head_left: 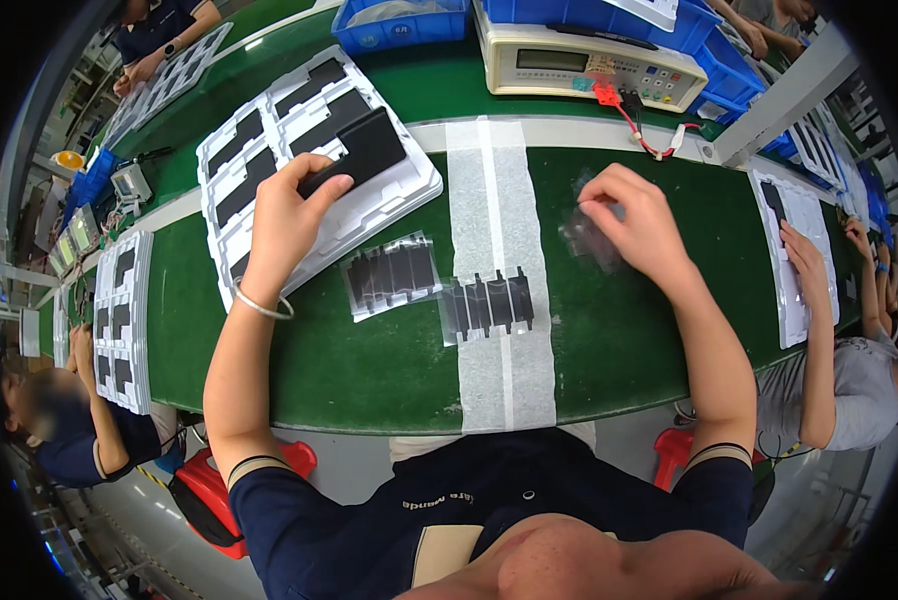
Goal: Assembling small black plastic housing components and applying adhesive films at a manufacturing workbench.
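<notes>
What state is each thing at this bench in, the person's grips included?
Left grip: closed on a black piece
Black piece: held over the white tray
White tray: holding other black pieces
Right grip: curled; whether it holds clear film is unclear
Clear film: loose, crumpled
Black-strip sheets: lying flat, unheld
Meter: display looks dark, red connector at front
Blue bin: open, translucent material inside

Table layout

Tray: left, with pieces in it. Held piece: in left hand, above tray. Band: mid-table, front to back. Strip sheets, two: before tray, side by side, the right one partly on band. Film: right of band. Meter: behind, right of bin.
</notes>
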The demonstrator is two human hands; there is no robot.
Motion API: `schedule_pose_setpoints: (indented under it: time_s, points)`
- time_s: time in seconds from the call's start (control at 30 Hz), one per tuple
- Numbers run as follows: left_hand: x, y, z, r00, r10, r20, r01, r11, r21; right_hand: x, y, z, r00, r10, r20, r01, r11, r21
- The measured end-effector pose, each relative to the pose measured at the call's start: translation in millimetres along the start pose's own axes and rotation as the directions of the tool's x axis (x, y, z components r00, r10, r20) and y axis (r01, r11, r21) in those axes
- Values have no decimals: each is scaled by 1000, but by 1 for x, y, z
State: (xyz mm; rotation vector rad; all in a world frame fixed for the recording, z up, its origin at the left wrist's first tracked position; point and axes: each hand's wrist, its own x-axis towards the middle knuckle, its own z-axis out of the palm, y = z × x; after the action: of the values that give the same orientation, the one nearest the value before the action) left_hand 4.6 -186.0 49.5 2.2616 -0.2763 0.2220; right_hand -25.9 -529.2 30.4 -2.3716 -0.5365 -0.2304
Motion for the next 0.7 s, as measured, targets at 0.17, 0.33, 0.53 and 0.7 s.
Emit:
schedule_pose_setpoints:
  time_s: [0.17,0.33,0.53,0.7]
  points:
    - [-38,57,20,845,-103,525,413,749,-518,-9,-35,18,957,93,276,-261,693,672]
    - [-54,74,39,773,-29,634,393,806,-442,-18,-58,24,953,95,287,-296,474,829]
    - [-54,69,40,795,13,606,375,776,-508,-17,-59,24,964,128,232,-264,536,802]
    - [-56,67,43,803,63,592,319,794,-518,-22,-58,23,995,68,74,-100,636,766]
